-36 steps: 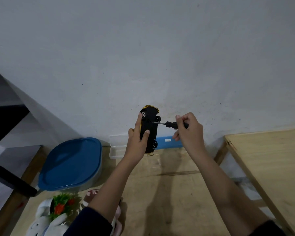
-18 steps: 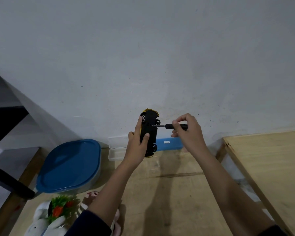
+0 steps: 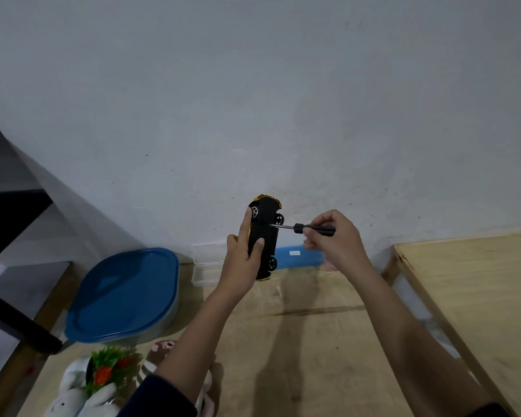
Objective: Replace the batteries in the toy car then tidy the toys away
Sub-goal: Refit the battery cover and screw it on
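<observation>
A yellow toy car (image 3: 264,236) is held upright in the air with its black underside facing right. My left hand (image 3: 243,257) grips it from the left, thumb on the underside. My right hand (image 3: 334,240) pinches the black handle of a small screwdriver (image 3: 304,227). The screwdriver lies level, and its metal tip touches the car's underside near the upper wheels.
A clear tub with a blue lid (image 3: 124,296) stands at the left on the wooden table (image 3: 298,341). Clear boxes (image 3: 206,266) and a blue box (image 3: 298,255) sit against the wall. Plush toys and a toy plant (image 3: 103,371) lie at the bottom left. A second wooden table (image 3: 478,296) stands to the right.
Both hands hold the car and screwdriver at the same spot. The fingers of my right hand have shifted on the handle, and the view has tilted slightly.
</observation>
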Tool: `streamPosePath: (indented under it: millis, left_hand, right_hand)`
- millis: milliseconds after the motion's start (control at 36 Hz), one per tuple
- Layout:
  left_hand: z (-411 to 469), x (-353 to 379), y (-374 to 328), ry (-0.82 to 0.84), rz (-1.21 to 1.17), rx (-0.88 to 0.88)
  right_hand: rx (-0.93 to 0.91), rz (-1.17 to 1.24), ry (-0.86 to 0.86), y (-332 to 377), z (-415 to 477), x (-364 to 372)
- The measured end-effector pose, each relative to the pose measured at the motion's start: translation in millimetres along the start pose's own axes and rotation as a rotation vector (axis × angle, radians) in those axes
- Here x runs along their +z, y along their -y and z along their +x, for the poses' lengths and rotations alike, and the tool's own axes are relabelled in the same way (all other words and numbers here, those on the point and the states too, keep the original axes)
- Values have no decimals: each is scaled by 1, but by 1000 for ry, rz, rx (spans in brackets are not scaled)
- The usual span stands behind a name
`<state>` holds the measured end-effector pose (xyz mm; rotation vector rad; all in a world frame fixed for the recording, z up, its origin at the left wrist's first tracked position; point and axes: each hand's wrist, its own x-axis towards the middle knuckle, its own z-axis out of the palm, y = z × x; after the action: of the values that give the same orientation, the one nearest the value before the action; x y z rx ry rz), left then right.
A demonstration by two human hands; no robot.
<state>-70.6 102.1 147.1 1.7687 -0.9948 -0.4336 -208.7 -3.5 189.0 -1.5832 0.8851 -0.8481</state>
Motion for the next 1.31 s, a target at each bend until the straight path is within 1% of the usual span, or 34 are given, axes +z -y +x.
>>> streamPosePath:
  millis: [83, 111, 194, 250, 333, 389, 444, 500, 556, 611, 639, 722, 806, 861, 917, 1000, 1083, 1139, 1222, 1306]
  left_hand:
    - [-2, 1, -1, 23, -6, -2]
    - [-2, 1, -1, 28, -7, -5]
    - [-4, 3, 0, 20, -9, -14]
    - [-4, 3, 0, 29, -13, -13]
    - [-5, 5, -2, 39, -25, -13]
    - [-4, 5, -2, 21, -6, -7]
    - [-3, 5, -1, 11, 4, -2]
    - [-3, 7, -2, 25, -2, -5]
    - [-3, 9, -2, 34, -8, -8]
    - [-3, 11, -2, 28, -12, -10]
    - [-3, 12, -1, 26, -12, -13]
    - [-3, 14, 0, 47, -9, -15]
    - [-1, 19, -2, 66, -8, 1]
    - [1, 22, -2, 56, 7, 7]
    - [2, 24, -1, 48, 19, 12]
    - [3, 28, 1, 63, 15, 22]
    - [3, 33, 0, 78, 7, 19]
    - [5, 37, 1, 79, 3, 17]
    - [8, 43, 7, 88, -20, 18]
    - [11, 48, 13, 86, -69, 13]
  right_hand:
    - [9, 39, -77, 0, -2, 2]
    - [22, 65, -79, 0, -2, 2]
    - [21, 80, -17, 1, -3, -1]
    - [12, 18, -37, 1, -4, -2]
    - [75, 43, -67, 0, -2, -4]
    - [115, 82, 4, -1, -2, -6]
    - [103, 63, 39, -2, -3, -8]
    - [98, 41, -7, -2, -6, -7]
    - [127, 88, -31, -1, -6, -7]
    - [179, 169, -3, -1, -5, -8]
    - [179, 173, 20, -1, -5, -10]
    - [148, 84, -6, -2, -6, -15]
    - [178, 153, -62, -2, -6, -17]
    - [204, 196, -45, -3, -4, -19]
    - [180, 141, -37, -6, -3, -21]
    - [136, 61, -82, -9, -3, -24]
    - [161, 117, -81, -13, -2, -25]
    - [168, 157, -39, -17, -1, -28]
    - [90, 80, -6, -21, -4, -33]
    - [65, 105, -54, -22, -6, -36]
